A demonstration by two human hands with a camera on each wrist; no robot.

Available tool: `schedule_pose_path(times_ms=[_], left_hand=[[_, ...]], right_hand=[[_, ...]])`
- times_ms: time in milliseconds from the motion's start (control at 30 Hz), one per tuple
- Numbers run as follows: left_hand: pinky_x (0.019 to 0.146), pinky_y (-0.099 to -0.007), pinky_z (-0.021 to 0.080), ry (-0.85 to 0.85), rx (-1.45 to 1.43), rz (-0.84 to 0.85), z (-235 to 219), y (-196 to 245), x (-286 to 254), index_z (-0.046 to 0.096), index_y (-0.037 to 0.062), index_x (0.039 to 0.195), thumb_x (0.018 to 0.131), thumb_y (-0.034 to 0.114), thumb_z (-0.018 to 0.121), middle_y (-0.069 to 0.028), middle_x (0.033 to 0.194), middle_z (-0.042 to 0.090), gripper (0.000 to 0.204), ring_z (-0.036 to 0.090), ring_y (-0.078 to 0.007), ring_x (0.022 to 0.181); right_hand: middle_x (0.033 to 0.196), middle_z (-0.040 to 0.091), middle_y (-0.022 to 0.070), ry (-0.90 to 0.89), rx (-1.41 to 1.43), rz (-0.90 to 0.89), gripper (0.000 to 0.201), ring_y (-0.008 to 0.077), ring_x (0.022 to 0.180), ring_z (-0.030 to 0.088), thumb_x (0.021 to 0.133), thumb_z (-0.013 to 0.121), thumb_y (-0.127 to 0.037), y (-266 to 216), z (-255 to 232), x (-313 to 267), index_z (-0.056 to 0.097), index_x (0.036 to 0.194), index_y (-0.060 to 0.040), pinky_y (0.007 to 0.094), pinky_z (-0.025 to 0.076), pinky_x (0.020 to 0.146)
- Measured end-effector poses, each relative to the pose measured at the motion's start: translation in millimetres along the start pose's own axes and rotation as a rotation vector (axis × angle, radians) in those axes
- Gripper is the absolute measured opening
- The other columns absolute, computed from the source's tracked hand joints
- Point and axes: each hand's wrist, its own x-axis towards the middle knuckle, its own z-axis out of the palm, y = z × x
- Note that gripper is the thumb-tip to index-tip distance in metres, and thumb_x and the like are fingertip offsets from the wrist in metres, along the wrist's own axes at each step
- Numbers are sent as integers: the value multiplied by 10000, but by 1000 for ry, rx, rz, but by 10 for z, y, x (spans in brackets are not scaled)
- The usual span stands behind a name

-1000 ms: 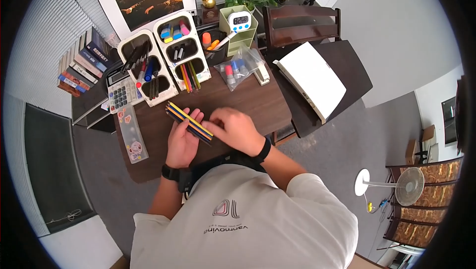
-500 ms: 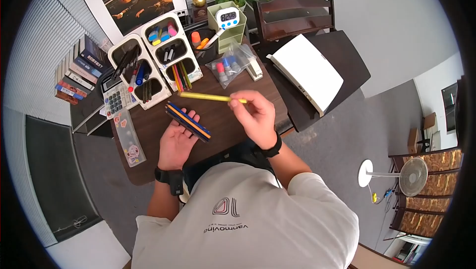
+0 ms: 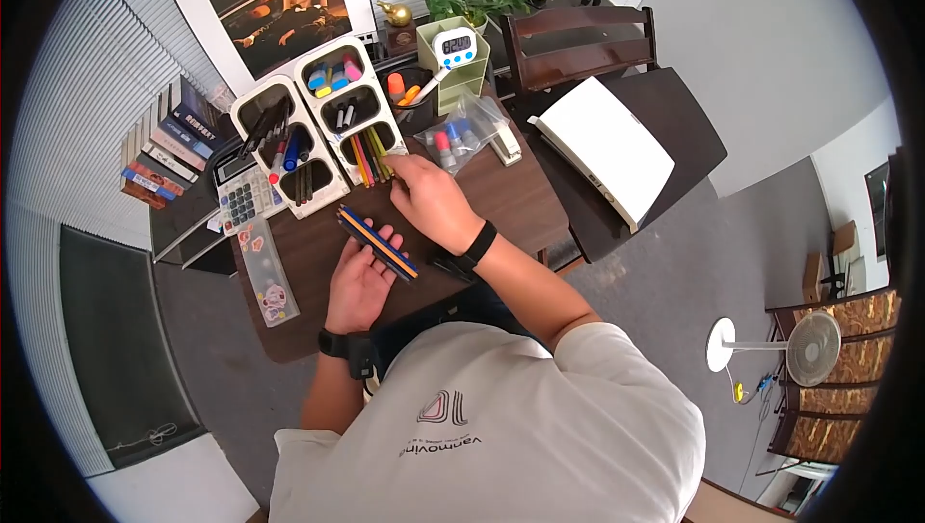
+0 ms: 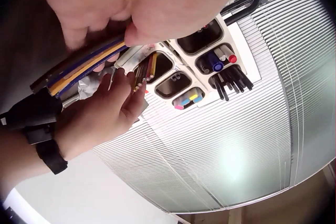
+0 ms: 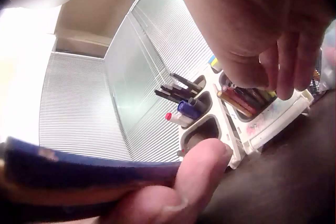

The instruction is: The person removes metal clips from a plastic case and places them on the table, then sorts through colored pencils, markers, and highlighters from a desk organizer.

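Observation:
In the head view the left hand (image 3: 361, 287) is palm up above the desk, holding several pencils (image 3: 378, 244), blue, orange and dark. The left wrist view shows its thumb against the bundle (image 4: 86, 71). The right hand (image 3: 436, 203) is at the front compartment of the right white organizer (image 3: 339, 144), fingertips beside a yellow-green pencil (image 3: 383, 151) among upright coloured pencils (image 3: 366, 159). In the right wrist view the right hand (image 5: 262, 40) hangs over that compartment, fingers pointing down; its thumb and exact grip are hidden.
Left of it stands another organizer (image 3: 323, 197) with pens, beside a calculator (image 3: 246, 203) and a stickered case (image 3: 265, 282). A bag of bottles (image 3: 461, 138), a stapler (image 3: 506, 146) and a black mesh cup (image 3: 416, 117) lie to the right. Black pens (image 3: 451, 268) are near the desk's front edge.
The right hand has taken a yellow pencil from the left hand's bundle and moved it up and left to the organizer's front compartment. The left hand still holds the other pencils.

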Motion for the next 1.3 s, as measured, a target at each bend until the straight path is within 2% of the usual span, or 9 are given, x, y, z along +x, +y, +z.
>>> schedule_pose_path(times_ms=[233, 333, 467, 667, 767, 900, 967, 1067, 1300], left_hand=[[1182, -518, 457, 29, -35, 20, 44, -20, 30, 432, 105, 1557, 1113, 97, 465, -169, 1496, 570, 445, 561, -316, 1388], [1176, -490, 466, 40, -59, 64, 20, -85, 38, 448, 99, 1539, 1112, 93, 483, -162, 1469, 590, 428, 571, -302, 1378], [1160, -449, 482, 46, -42, 110, 100, -146, 40, 500, 95, 1480, 1106, 80, 526, -138, 1423, 623, 375, 594, -269, 1348], [1152, -441, 485, 145, -39, 105, 144, -105, 38, 550, 92, 1437, 1109, 96, 530, -106, 1408, 635, 328, 603, -246, 1333], [1167, -438, 473, 160, -38, 83, 192, -54, 26, 561, 90, 1422, 1119, 146, 518, -94, 1386, 643, 311, 610, -247, 1315], [1025, -362, 536, 191, -178, 16, 156, -3, 32, 583, 102, 1386, 1125, 236, 518, -49, 1211, 666, 300, 648, -200, 1122], [822, -294, 521, -412, -377, -48, -269, -44, 156, 604, 123, 1351, 1121, 307, 527, -7, 1020, 613, 304, 590, -155, 905], [680, -267, 442, -369, -389, -86, -385, -34, 156, 614, 141, 1325, 1114, 348, 541, 16, 902, 531, 304, 504, -128, 785], [1069, -402, 485, 66, -253, -19, 104, 46, -13, 516, 90, 1500, 1100, 362, 508, -97, 1365, 628, 484, 607, -230, 1223]], right_hand=[[1070, 718, 186, 53, -162, 5, 309, 393, 932, 712, 912, 688, -81, -263, -210, -154, 688, 1219, -44, 461, 578, 796], [885, 702, 139, -124, 2, 125, 206, 367, 869, 709, 939, 748, -256, -428, -369, -452, 702, 948, -55, 460, 571, 739], [883, 722, 136, -304, -14, 199, 246, 352, 814, 711, 949, 745, -301, -418, -366, -810, 722, 906, -60, 465, 572, 714], [956, 757, 128, -15, -24, 117, 124, 303, 781, 727, 945, 760, -165, -446, -534, -843, 759, 992, -51, 401, 585, 691], [1001, 772, 105, 159, 281, 86, 191, 159, 791, 710, 919, 792, -17, -435, -697, -734, 770, 1109, -24, 276, 559, 696], [987, 765, 112, 289, 280, -22, 168, 215, 845, 734, 914, 780, -9, -334, -773, -470, 765, 1080, -26, 319, 580, 756], [973, 753, 125, 270, 166, -49, 186, 246, 858, 730, 908, 781, -16, -320, -687, -320, 759, 1092, -23, 336, 582, 780], [977, 723, 170, 234, 24, -120, 258, 348, 908, 706, 904, 756, -36, -200, -451, -156, 723, 1159, -11, 412, 580, 838], [1139, 714, 233, 5, -41, 31, 389, 432, 1034, 693, 912, 657, -8, -28, -72, -10, 658, 1301, -3, 472, 575, 890]])
